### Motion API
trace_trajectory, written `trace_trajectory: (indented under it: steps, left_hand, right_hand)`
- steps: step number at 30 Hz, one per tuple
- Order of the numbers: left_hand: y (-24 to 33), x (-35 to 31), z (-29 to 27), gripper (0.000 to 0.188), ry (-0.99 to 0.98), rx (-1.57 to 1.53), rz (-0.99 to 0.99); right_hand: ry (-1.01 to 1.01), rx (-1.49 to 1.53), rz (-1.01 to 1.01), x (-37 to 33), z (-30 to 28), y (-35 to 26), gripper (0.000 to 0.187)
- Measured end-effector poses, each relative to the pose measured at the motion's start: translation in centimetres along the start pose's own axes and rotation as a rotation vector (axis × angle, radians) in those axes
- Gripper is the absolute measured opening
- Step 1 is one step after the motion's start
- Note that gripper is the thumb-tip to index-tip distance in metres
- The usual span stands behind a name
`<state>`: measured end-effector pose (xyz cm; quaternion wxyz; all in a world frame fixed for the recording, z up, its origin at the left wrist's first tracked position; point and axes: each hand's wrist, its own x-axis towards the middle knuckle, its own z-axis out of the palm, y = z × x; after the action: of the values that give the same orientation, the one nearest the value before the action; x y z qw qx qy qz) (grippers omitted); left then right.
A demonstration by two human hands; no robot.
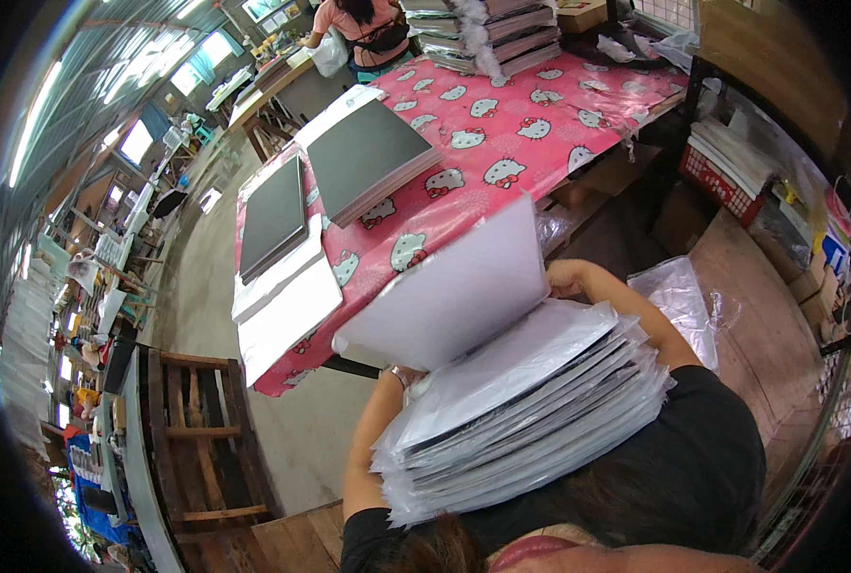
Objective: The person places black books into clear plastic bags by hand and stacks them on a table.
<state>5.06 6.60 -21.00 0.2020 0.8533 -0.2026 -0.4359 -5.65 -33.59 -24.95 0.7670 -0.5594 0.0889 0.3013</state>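
Observation:
Against my chest leans a thick stack of flat packets in clear plastic [530,411], white on top with dark edges between the layers. A large white sheet [454,291] stands up from the stack's far side, tilted toward the table. My right hand [567,277] is closed at the far right corner, its fingers curled where the sheet meets the stack. At the far left corner is my left hand [406,375]; only its back and wrist show, the fingers hidden behind the sheet and packets. Both forearms reach around the stack.
A table with a pink cartoon-print cover [468,143] stands ahead, bearing a dark-topped stack [368,153], a thinner dark stack [273,220], white sheets [292,296] and tall wrapped piles [492,38]. A wooden pallet [206,430] lies left; a red basket [721,177] sits right. Another person [363,33] stands beyond.

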Motion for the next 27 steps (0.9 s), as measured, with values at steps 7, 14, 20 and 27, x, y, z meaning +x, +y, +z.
trace_trajectory:
  steps: [7, 14, 20, 27]
  left_hand:
    - [-2.9, 0.0, 3.0, 0.055, 0.097, 0.062, -0.027]
    - [-5.1, -2.0, 4.6, 0.059, 0.184, 0.029, -0.047]
    - [-6.9, -4.1, 5.9, 0.062, 0.273, 0.0, -0.031]
    - [-9.8, -19.1, 4.4, 0.066, 0.436, 0.03, 0.13]
  right_hand:
    - [-0.001, -0.831, 0.126, -2.6, 5.8, -2.1, 0.022]
    - [-0.031, -0.982, 0.121, -2.1, 7.9, -2.9, 0.033]
    - [0.299, -0.899, -0.099, -1.2, 5.0, 1.3, 0.046]
    - [-0.145, -0.878, -0.544, -16.7, 8.9, -5.5, 0.079]
